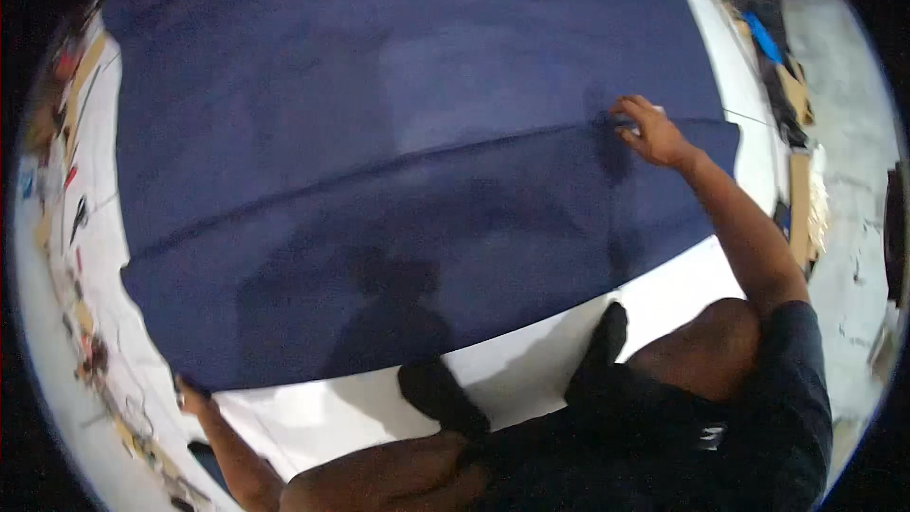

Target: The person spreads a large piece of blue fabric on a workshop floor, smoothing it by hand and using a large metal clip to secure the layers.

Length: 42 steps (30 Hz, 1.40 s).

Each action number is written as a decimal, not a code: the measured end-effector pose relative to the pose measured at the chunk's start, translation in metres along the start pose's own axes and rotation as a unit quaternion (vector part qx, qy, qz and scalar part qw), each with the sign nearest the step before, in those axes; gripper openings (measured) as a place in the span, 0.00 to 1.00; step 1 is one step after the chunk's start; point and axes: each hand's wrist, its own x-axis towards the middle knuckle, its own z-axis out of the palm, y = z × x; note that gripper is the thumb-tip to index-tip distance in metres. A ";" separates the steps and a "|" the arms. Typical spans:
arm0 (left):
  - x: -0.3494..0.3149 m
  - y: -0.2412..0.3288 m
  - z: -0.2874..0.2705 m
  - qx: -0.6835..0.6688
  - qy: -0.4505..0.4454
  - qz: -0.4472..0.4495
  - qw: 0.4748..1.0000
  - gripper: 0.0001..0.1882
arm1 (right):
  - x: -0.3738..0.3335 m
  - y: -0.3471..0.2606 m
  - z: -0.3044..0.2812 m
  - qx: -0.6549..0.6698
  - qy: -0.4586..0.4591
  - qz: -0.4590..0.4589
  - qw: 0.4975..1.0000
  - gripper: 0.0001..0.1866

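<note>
A large navy-blue fabric point(455, 85) is spread in front of me, with a long fold or overlapping edge running across it from lower left to upper right. At its near left corner, my left hand point(194, 398) closes on the fabric edge; its fingers are partly hidden. My right hand point(654, 133) is over the right end of the fold line. Its fingers are curved, with a gap between thumb and forefinger. A small pale spot shows by those fingers, too blurred to name.
White sheeting point(336, 412) lies beneath the fabric, and my dark-covered feet point(441, 393) rest on it at the near edge. Small tools and scraps line the left side. Along the right are a blue item point(763, 36), dark cloth and a brown strip point(799, 209).
</note>
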 end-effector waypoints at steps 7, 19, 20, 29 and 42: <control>-0.142 -0.041 0.033 -0.024 -0.328 -0.069 0.942 0.26 | -0.180 0.071 0.042 -0.048 -0.022 0.291 0.955 0.22; -0.275 0.260 0.130 0.485 -0.387 0.303 0.723 0.40 | -0.268 0.136 0.161 0.331 0.378 0.616 0.607 0.42; -0.291 0.283 0.150 0.497 -0.409 0.332 0.689 0.41 | -0.275 0.155 0.161 0.337 0.404 0.606 0.596 0.42; -0.530 0.284 0.361 0.444 -0.599 0.471 0.471 0.25 | -0.304 0.316 0.176 0.242 0.454 0.613 0.600 0.45; -0.533 0.227 0.401 0.380 -0.641 0.330 0.580 0.19 | -0.318 0.344 0.137 0.477 0.261 0.560 0.625 0.30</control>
